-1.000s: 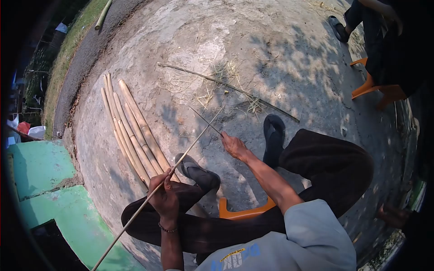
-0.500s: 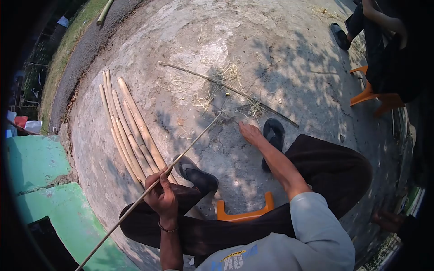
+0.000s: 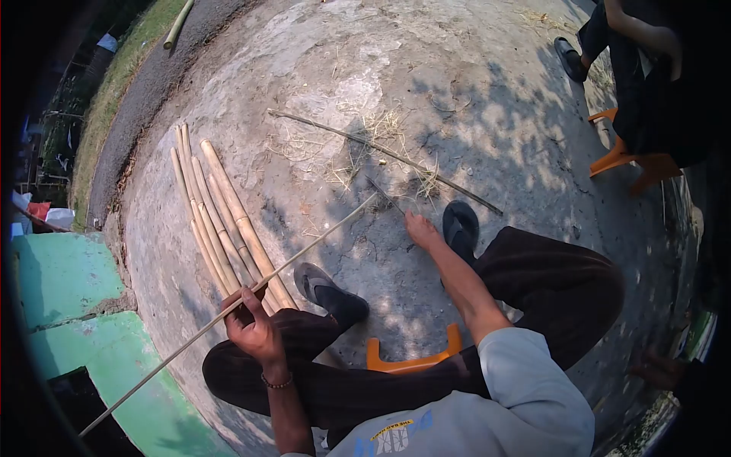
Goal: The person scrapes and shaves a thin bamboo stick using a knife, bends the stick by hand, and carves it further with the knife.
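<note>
A long, thin bamboo stick (image 3: pixel 324 238) runs slantwise from the lower left to the middle of the head view. My left hand (image 3: pixel 256 329) is closed around it above my left knee. My right hand (image 3: pixel 420 229) grips a knife (image 3: pixel 389 196) with a thin dark blade, its handle hidden in the fingers. The blade lies across the far end of the stick; whether they touch, I cannot tell. Beyond both hands, another thin bamboo pole (image 3: pixel 335 129) lies on the ground among pale bamboo shavings (image 3: pixel 384 122).
Several thicker bamboo poles (image 3: pixel 236 209) lie on the ground at left. An orange plastic stool (image 3: pixel 415 364) is under me. A seated person (image 3: pixel 643 84) is at upper right on another orange stool (image 3: pixel 613 158). A green painted ledge (image 3: pixel 65 278) borders the left.
My left hand has shifted left and down along with the stick, whose near end tilts lower. The knife blade in my right hand has turned and now shows clearly.
</note>
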Tool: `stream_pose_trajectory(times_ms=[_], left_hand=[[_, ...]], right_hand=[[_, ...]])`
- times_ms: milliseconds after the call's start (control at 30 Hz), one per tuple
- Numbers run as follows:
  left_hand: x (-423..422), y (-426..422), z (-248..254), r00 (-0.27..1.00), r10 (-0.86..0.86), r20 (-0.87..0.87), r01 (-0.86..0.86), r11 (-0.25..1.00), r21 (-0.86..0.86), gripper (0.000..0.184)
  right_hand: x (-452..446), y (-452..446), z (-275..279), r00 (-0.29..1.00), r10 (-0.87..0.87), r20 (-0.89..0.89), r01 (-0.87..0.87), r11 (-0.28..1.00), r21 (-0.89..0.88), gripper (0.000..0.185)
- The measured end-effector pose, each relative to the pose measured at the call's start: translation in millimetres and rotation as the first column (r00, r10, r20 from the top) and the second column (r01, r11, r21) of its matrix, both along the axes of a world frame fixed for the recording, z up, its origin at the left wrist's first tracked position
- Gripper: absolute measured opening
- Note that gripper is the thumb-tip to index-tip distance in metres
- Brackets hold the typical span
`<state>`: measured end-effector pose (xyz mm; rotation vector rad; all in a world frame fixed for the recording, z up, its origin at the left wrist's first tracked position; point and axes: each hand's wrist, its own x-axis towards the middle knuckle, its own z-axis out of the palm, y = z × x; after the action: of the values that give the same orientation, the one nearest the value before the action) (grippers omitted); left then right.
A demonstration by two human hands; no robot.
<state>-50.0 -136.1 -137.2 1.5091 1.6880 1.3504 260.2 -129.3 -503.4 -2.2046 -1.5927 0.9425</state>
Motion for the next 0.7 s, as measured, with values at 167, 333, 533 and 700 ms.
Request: stream_pose_trajectory(times_ms=[167, 333, 533, 700], left_hand=[[0, -2, 3, 1.0, 0.004, 0.012, -0.004, 0.999, -0.04, 0.017], [10, -2, 6, 1.0, -0.001, 0.014, 0.001, 1.0, -0.024, 0.018], [8, 0, 2, 0.99, -0.052, 0.129, 0.054, 0.999, -0.007, 0.018], [5, 2, 1, 0.983, -0.01, 0.182, 0.012, 1.0, -0.012, 0.016]], right_hand=[[-15, -12, 59, 0.951, -0.025, -0.309, 0.065, 0.99, 0.122, 0.025], [-51, -23, 81, 0.912, 0.242, -0.332, -0.166, 0.956, 0.24, 0.025], [-23, -20, 32, 0.973, 0.012, -0.23, 0.001, 0.998, 0.057, 0.025], [-37, -14, 20, 0.973, -0.025, -0.231, 0.018, 0.999, -0.032, 0.024]])
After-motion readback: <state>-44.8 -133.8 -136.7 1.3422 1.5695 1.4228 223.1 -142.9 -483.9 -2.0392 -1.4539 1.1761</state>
